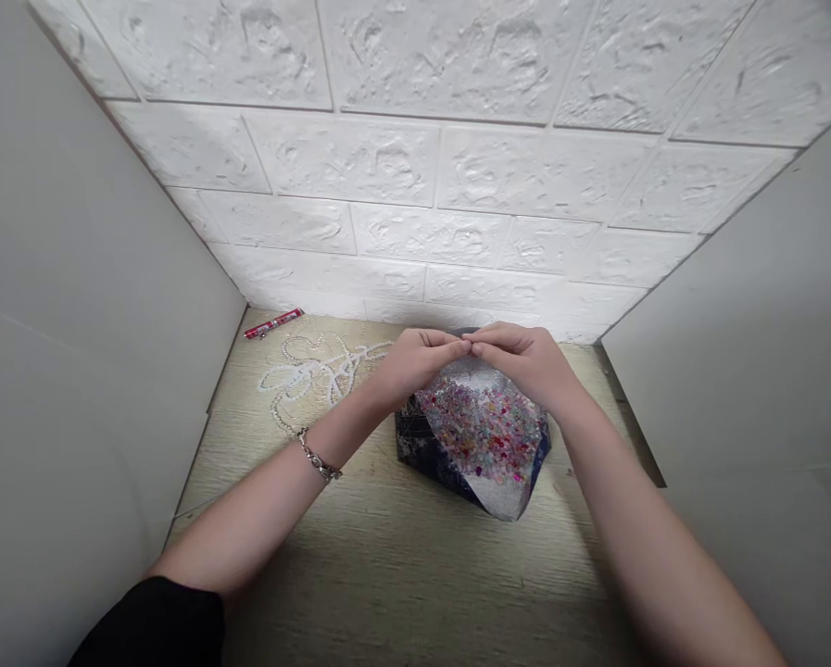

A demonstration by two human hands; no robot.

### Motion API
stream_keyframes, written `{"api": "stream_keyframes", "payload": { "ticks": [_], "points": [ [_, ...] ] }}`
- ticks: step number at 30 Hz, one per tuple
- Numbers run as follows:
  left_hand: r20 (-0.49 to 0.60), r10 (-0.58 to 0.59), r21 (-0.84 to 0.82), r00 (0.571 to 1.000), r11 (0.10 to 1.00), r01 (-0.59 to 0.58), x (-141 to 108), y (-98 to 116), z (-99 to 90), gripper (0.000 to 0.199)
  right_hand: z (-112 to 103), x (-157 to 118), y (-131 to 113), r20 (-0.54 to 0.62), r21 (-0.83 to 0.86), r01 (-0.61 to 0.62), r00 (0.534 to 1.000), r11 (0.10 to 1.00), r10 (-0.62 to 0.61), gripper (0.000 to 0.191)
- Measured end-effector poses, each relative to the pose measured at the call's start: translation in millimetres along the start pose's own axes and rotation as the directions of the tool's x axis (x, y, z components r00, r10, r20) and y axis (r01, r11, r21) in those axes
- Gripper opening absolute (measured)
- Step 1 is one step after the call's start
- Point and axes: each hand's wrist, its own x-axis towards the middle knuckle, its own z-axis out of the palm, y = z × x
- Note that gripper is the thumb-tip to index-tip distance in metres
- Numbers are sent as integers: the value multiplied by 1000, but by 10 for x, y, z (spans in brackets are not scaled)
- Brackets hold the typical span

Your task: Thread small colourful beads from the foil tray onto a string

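My left hand (425,357) and my right hand (516,357) meet fingertip to fingertip over the far side of an open, dark blue box (439,461). Thumbs and forefingers are pinched together on both hands; whatever they hold, if anything, is too small to make out. Inside the box, on its silvery lining, lies a heap of small multicoloured beads (488,431), pink, red, clear and pale green. The hands cover part of the box's far edge.
Tangled strands of white and pale beads (324,371) lie on the wood-patterned surface (359,547), left of the box. A slim red tube-like item (274,323) rests in the back left corner. A white brick-patterned wall (394,167) stands behind, with plain panels at both sides.
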Motion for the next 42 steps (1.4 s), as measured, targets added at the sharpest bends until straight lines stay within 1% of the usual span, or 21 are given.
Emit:
{"api": "stream_keyframes", "payload": {
  "ticks": [3, 7, 9, 12, 17, 26, 30, 32, 35, 38, 42],
  "points": [
    [11, -1, -38, 1000, 999, 2, 0, 4, 5, 28, -31, -18, -70, -49, -196, 81, 995, 977, -92, 12],
    [20, -6, -63, 1000, 998, 7, -6, 16, 12, 26, -55, -47, -161, -18, -460, 191, 974, 867, -224, 12],
    [29, -7, -78, 1000, 997, 10, -13, 27, 14, 26, -57, -62, -203, 4, -551, 220, 965, 805, -262, 14],
    [49, -6, -119, 999, 993, 12, -28, 45, 16, 25, -56, -85, -264, 23, -617, 249, 954, 746, -299, 14],
    [76, 12, -180, 997, 984, 2, -41, 62, 18, 24, -50, -106, -328, 35, -629, 277, 944, 727, -329, 11],
    [125, 6, -228, 992, 974, 23, -55, 58, 41, 26, -28, -99, -311, 27, -620, 276, 943, 735, -332, 8],
    [119, -1, -243, 993, 970, 30, -45, 63, 30, 23, -38, -112, -341, 21, -572, 267, 950, 776, -311, 8],
    [118, 9, -245, 993, 969, 20, -37, 59, 21, 24, -47, -117, -358, 18, -531, 263, 954, 805, -300, 12],
    [124, 18, -231, 992, 973, 11, -35, 54, 8, 25, -67, -124, -376, 45, -485, 259, 961, 835, -272, 14],
    [136, 14, -211, 991, 977, 15, -43, 59, -3, 27, -90, -132, -392, 62, -468, 249, 966, 848, -249, 13],
    [135, 18, -177, 991, 984, 6, -56, 83, -4, 27, -106, -146, -417, 39, -470, 238, 967, 850, -250, 12]
  ]
}}
